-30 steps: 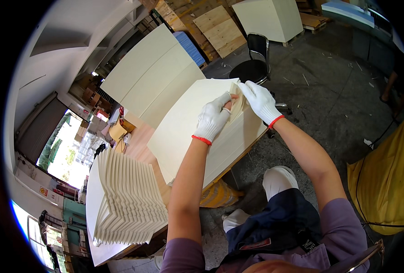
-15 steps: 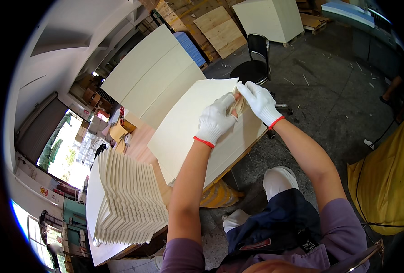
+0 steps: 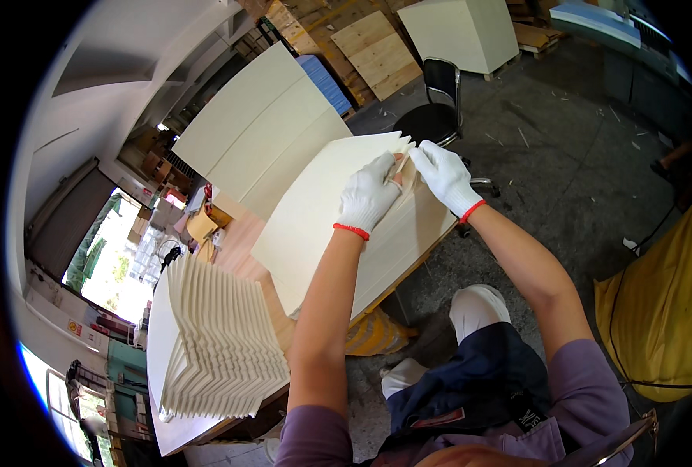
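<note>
A stack of large cream panels (image 3: 315, 226) lies flat on a wooden table (image 3: 244, 249). Both hands wear white gloves with red cuffs. My left hand (image 3: 368, 194) rests on the top panel near its far right corner, fingers curled on a small tan piece (image 3: 403, 173) that looks like sandpaper. My right hand (image 3: 441, 173) pinches the same piece from the right, at the panel's corner edge. Both hands touch each other over that corner.
A fanned stack of cream panels (image 3: 217, 342) sits on the table's near left end. More cream boards (image 3: 260, 132) lean behind. A black chair (image 3: 438, 109) stands just beyond the corner. A yellow sack (image 3: 661, 311) is at right, wooden pallets (image 3: 373, 50) at the back.
My left hand has slid right along the panel toward my right hand; both now meet over the small tan piece at the corner.
</note>
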`<state>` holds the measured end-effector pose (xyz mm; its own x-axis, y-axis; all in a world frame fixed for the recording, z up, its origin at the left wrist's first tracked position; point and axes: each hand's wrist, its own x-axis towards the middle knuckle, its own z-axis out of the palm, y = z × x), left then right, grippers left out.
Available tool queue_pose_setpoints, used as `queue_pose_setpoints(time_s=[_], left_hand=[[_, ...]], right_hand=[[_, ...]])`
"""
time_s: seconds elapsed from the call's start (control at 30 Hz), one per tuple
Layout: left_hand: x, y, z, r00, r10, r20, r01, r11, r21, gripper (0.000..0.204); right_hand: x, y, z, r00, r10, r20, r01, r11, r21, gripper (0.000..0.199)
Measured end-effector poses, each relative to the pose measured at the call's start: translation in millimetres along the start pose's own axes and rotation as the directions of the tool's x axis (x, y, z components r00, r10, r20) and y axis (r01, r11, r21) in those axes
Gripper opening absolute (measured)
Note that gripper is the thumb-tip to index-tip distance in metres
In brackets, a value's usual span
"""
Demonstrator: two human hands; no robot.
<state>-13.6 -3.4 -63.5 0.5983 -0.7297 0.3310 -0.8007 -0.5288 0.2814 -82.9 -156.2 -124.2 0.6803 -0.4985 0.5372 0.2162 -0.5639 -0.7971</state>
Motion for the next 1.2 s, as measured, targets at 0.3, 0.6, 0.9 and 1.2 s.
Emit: queue_pose_setpoints(time_s=[0.3, 0.6, 0.9, 1.2], left_hand=[[-12, -2, -3, 0.999, -0.005, 0.050, 0.010, 0.994, -0.110, 0.042], [-13, -2, -7, 0.997, -0.045, 0.059, 0.056, 0.979, -0.198, 0.043], [-14, -1, -6, 0.997, -0.042, 0.069, 0.058, 0.970, -0.235, 0.044], [-15, -7, -1, 1.000, -0.022, 0.019, 0.026, 0.975, -0.220, 0.032]], right_hand=[[6, -5, -5, 0.996, 0.090, 0.023, -0.090, 0.996, 0.008, 0.045], [5, -5, -3, 0.997, 0.078, 0.011, -0.078, 0.997, 0.009, 0.045], [5, 0, -1, 0.996, 0.085, 0.021, -0.086, 0.995, 0.051, 0.046], [1, -12, -4, 0.989, 0.145, 0.034, -0.147, 0.987, 0.069, 0.055]])
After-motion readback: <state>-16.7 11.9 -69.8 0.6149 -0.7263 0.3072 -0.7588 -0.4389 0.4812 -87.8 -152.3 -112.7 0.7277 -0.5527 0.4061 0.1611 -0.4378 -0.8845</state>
